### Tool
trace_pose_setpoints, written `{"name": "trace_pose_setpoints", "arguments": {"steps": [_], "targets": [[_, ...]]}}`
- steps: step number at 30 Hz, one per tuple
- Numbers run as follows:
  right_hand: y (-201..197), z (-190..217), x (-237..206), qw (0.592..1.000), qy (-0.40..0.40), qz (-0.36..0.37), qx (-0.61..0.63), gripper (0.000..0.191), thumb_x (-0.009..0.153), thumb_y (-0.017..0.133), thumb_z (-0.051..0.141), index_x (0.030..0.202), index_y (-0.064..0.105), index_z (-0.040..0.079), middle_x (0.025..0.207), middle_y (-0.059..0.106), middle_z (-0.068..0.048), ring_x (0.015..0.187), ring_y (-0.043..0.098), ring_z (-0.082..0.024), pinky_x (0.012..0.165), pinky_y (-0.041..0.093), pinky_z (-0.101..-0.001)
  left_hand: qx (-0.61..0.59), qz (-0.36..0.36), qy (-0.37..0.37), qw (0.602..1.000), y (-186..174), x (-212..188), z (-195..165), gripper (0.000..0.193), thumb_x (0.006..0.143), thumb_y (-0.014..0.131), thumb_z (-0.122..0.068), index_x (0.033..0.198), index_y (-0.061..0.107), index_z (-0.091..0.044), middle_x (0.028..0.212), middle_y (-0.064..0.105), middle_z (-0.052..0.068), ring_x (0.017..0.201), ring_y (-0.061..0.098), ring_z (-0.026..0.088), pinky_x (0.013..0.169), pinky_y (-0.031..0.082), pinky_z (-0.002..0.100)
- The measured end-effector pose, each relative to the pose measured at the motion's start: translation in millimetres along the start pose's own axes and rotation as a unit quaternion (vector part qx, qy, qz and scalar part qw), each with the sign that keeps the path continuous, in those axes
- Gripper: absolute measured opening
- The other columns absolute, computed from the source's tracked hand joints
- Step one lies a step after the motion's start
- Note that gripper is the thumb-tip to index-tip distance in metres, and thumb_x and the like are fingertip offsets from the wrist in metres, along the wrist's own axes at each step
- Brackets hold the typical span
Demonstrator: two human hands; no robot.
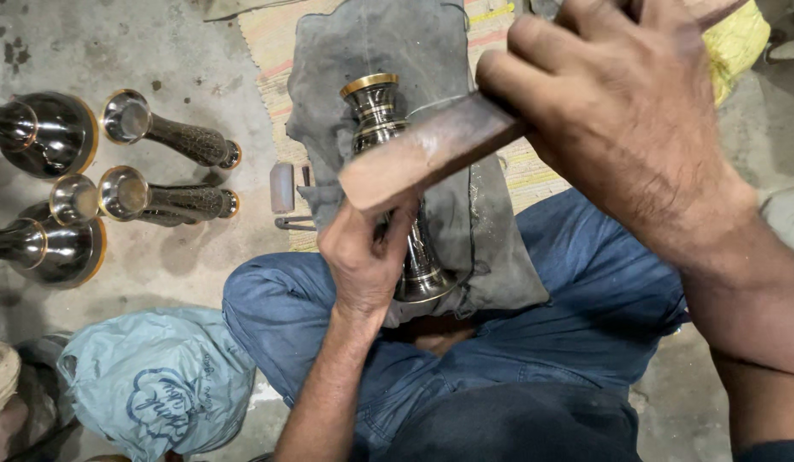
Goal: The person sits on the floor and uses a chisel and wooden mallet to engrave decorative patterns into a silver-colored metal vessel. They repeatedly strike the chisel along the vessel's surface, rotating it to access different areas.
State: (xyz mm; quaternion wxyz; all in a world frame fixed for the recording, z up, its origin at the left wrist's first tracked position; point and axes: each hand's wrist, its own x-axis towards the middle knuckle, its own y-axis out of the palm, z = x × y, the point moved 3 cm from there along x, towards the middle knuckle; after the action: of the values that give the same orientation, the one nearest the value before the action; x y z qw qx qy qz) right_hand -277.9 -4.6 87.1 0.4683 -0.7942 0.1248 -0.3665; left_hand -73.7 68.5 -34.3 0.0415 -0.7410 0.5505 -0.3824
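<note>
vase: dark metal, gold rim, fine engraved bands
wooden block: reddish brown
cloth: grey
mat: pale, pink and yellow stripes
trousers: blue denim
plastic bag: light blue, dark blue print
floor vases: dark, gold rims

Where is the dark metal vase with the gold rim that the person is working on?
The dark gold-rimmed metal vase lies mid-frame on a grey cloth over the lap, steadied by the left hand, under the wooden block in the right hand.

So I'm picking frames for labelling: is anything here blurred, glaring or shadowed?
Head view: the right hand and its wooden block sit close to the lens and look soft; the vase under the left hand is sharp; bright glints on the vases on the floor; light even, shadows soft.
</note>
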Motion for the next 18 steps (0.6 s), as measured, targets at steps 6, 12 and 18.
{"name": "trace_pose_setpoints", "arguments": {"steps": [6,12,18], "targets": [[3.7,-7.3,-5.6,0.994,0.044,0.029,0.093,0.034,0.081,0.086,0.018,0.104,0.063,0.007,0.098,0.066,-0.006,0.098,0.064,-0.027,0.087,0.049,-0.0442,0.021,0.006,-0.02,1.0,2.6,9.0,-3.0,0.027,0.093,0.084,-0.008,0.11,0.064,-0.003,0.093,0.073,0.01,0.083,0.076,0.019,0.072,0.06,0.033],[11.1,-9.3,-13.0,0.972,0.126,0.068,0.185,0.038,0.079,0.085,0.01,0.108,0.061,0.003,0.094,0.065,-0.012,0.093,0.065,-0.032,0.079,0.048,-0.0462,-0.005,0.05,0.02,0.999,-1.2,19.6,-15.1,0.026,0.094,0.083,-0.005,0.115,0.067,-0.004,0.102,0.075,0.009,0.09,0.077,0.019,0.077,0.06,0.032],[20.3,-8.7,-22.6,0.978,0.122,0.079,0.148,0.034,0.084,0.085,0.01,0.106,0.06,0.001,0.089,0.065,-0.013,0.089,0.068,-0.033,0.075,0.05,-0.0466,0.001,0.078,0.017,0.997,1.6,27.1,-13.8,0.026,0.096,0.083,-0.006,0.115,0.065,-0.005,0.105,0.076,0.008,0.095,0.078,0.019,0.081,0.062,0.032]]}}
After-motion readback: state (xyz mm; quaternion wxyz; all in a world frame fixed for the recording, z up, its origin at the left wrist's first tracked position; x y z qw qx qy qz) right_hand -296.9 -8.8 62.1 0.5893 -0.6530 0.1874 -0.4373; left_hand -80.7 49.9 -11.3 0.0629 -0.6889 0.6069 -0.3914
